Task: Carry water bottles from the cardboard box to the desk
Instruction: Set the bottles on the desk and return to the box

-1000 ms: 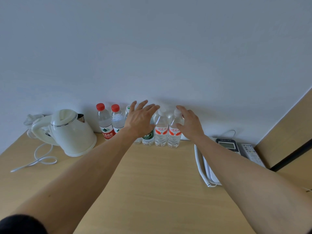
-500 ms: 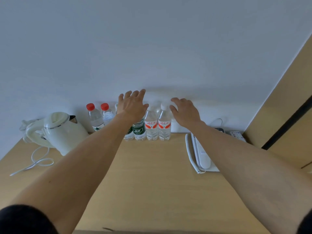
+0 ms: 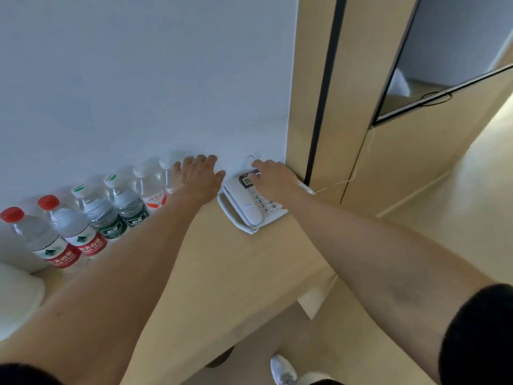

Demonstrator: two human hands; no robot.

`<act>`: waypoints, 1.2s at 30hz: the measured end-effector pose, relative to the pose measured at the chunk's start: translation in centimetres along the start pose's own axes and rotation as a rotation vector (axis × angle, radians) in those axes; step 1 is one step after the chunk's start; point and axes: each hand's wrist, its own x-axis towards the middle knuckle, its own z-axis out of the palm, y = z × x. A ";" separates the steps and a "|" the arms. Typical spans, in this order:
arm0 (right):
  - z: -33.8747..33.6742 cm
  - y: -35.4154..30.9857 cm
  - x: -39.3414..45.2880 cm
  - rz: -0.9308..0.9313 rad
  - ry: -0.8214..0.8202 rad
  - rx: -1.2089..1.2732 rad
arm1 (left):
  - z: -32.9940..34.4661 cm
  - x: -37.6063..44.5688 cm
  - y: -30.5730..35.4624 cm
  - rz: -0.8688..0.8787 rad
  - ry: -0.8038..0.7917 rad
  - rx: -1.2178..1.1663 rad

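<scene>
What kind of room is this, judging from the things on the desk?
Probably a hotel guest room: a corded desk phone and a row of complimentary-looking water bottles stand on a light wood desk against the wall.

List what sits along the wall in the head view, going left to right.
Two red-capped bottles → two green-label bottles → orange-label bottle → left hand → phone with the right hand over it → wood panel.
</scene>
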 end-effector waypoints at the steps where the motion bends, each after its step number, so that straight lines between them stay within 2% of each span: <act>1: -0.1 1.0 -1.6 0.037 0.003 -0.013 | 0.6 -0.5 1.5 0.047 -0.005 -0.010; 9: -1.4 10.0 -15.9 0.379 0.033 -0.018 | 3.9 -5.3 15.0 0.392 -0.073 -0.075; 21: -5.1 23.4 -35.8 0.832 0.176 -0.039 | 5.5 -15.3 38.1 0.852 -0.202 -0.083; 28: -6.8 32.1 -48.1 1.057 0.106 -0.050 | 6.5 -22.7 51.2 1.011 -0.201 -0.032; 36: -8.7 41.2 -57.8 1.222 0.011 -0.023 | 6.8 -27.0 62.4 1.120 -0.304 0.043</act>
